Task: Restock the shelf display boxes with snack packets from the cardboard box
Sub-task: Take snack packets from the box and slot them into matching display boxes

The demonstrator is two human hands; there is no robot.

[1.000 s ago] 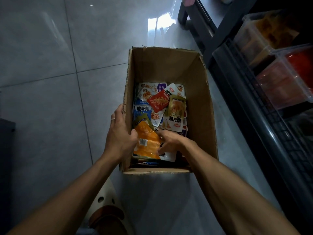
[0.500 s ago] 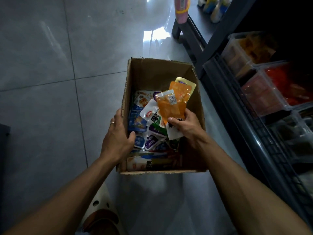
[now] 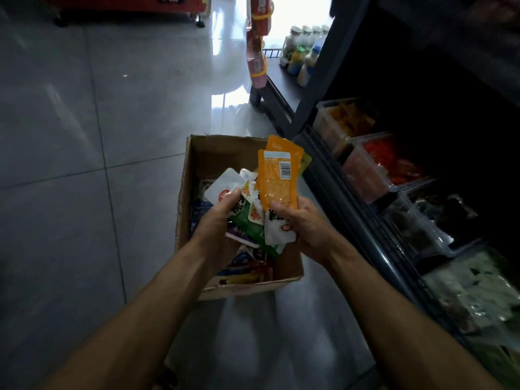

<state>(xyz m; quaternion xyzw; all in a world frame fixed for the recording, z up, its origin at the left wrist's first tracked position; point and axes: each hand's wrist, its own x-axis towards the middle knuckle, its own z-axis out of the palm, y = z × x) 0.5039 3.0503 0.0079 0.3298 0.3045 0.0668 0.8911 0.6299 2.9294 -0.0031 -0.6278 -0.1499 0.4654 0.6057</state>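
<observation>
- From the head view we see an open cardboard box (image 3: 194, 175) standing on the grey tiled floor (image 3: 84, 164), just beside a dark shelf (image 3: 351, 192) that runs along our right.
- Above the box, our right hand (image 3: 304, 223) has its grip clamped on an orange packet (image 3: 278, 175); the thumb lies across the packet's lower end and the packet stands upright with its barcode side towards us.
- More orange packets sit fanned behind the front one, and white packets (image 3: 280, 232) hang below the same hand; we cannot tell how many it holds.
- Our left hand (image 3: 222, 218) has its grip closed round a bunch of mixed packets (image 3: 247, 218), white, green and purple; the thumb presses on a white one with a red logo.
- The two bunches touch in the middle, above the box's open top.
- Further packets (image 3: 247, 263) lie loose on the bottom of the box, mostly blue and dark ones.
- On the shelf stand clear display boxes in a row: the far one (image 3: 343, 119) holds orange packets, the next (image 3: 374, 164) red ones, the next (image 3: 427, 218) dark ones, and the nearest part of the shelf shows pale greenish packets (image 3: 478, 291), blurred.
- Further off, bottles (image 3: 304, 49) stand on a low shelf, near a hanging strip of red and yellow goods (image 3: 257, 38).
</observation>
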